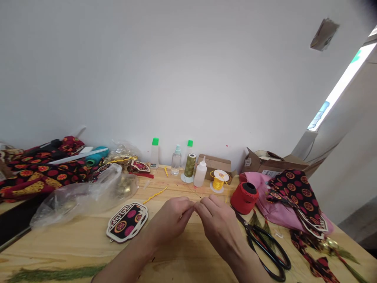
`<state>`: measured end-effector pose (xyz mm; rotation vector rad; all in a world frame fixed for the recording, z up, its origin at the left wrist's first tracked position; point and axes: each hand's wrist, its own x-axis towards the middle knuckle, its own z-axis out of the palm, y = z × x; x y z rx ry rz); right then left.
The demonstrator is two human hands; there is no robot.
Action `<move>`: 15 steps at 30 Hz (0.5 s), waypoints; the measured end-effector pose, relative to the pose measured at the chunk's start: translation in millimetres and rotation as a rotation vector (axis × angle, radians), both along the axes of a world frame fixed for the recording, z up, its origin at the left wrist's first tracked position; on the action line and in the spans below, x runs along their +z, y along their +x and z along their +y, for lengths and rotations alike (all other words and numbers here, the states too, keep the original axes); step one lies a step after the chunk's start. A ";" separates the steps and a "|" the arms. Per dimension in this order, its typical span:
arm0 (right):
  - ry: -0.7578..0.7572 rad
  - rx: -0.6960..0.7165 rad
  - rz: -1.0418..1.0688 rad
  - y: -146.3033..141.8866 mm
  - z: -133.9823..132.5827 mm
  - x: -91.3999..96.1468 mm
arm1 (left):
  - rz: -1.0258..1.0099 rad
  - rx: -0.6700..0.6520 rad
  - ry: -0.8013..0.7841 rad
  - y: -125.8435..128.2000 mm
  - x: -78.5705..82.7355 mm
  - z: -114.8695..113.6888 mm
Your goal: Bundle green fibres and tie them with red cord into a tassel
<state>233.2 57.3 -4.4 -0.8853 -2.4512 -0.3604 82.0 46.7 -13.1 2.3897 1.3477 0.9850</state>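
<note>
My left hand (174, 215) and my right hand (216, 216) meet fingertip to fingertip above the middle of the wooden table. Both are closed in a pinch, and whatever lies between the fingers is hidden or too fine to name. Left of my left hand rests a flat vase-shaped ornament (127, 223) with a pale cut-out frame, patterned dark cloth and a yellow cord (155, 195). Black-handled scissors (262, 243) lie beside my right forearm, with a red thread spool (244, 197) just behind them.
Along the wall stand a white squeeze bottle (200, 173), a clear spray bottle (176, 161), an olive thread spool (190, 165) and a yellow cord spool (218, 181). A plastic bag (79, 200) and patterned cloth (38, 177) sit left. Green strands (55, 274) lie in front; pink cloth (262, 192) lies right.
</note>
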 end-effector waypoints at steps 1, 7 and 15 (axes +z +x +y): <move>0.000 0.014 0.000 2.1 1.5 1.5 | 0.033 -0.030 0.001 0.2 0.0 -0.6; -0.208 0.088 0.293 11.9 13.0 5.6 | -0.061 -0.133 -0.063 0.2 5.0 -4.4; -0.413 0.166 0.491 7.5 14.4 -0.4 | -0.218 0.001 -0.060 1.8 4.6 -4.5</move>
